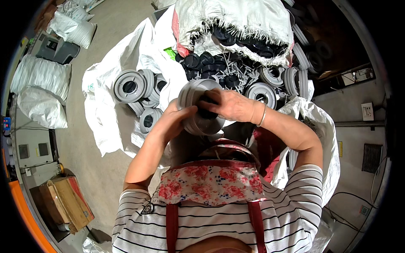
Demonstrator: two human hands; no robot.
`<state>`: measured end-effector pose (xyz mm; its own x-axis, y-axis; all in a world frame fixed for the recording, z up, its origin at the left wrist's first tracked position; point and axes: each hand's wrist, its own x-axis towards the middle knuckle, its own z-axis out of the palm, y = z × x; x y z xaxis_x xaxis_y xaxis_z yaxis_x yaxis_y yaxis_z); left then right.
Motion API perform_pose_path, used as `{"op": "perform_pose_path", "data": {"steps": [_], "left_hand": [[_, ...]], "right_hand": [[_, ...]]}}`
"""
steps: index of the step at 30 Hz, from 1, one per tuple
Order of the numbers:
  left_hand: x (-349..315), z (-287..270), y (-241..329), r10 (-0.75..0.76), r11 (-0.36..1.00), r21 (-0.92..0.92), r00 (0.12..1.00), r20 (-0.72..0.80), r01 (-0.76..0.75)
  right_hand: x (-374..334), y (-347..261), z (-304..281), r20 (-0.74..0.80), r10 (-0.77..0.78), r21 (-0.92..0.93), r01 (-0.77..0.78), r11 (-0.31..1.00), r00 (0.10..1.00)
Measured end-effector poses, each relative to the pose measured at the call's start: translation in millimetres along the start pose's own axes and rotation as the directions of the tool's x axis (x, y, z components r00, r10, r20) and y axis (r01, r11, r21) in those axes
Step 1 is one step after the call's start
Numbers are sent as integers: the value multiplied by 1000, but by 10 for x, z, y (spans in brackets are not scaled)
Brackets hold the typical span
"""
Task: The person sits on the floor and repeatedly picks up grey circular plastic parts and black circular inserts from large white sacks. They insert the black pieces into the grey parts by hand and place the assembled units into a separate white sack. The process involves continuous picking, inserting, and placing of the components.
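**Both hands on a grey spool**

A grey plastic spool [197, 106] sits between the two hands, in front of the chest. The left hand [173, 120] cups its lower left side, fingers curled around the rim. The right hand [230, 104] lies over its face, fingers pressing a black cap [206, 113] at the hub. Beyond the hands a torn white sack [236, 21] spills black caps [202, 61]. Left of the left hand, more grey spools [137, 86] lie on white sheeting [99, 114].
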<state>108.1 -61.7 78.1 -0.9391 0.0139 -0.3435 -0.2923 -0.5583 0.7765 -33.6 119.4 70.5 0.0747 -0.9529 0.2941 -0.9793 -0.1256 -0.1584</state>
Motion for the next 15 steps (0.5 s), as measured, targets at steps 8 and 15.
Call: {"op": "perform_pose_path", "data": {"steps": [8, 15], "left_hand": [[-45, 106, -34, 101, 995, -26, 995, -11, -101], [17, 162, -112, 335, 937, 122, 941, -45, -328]], "right_hand": [[23, -98, 66, -92, 214, 211, -191, 959, 972], [104, 22, 159, 318, 680, 616, -689, 382, 661]]}}
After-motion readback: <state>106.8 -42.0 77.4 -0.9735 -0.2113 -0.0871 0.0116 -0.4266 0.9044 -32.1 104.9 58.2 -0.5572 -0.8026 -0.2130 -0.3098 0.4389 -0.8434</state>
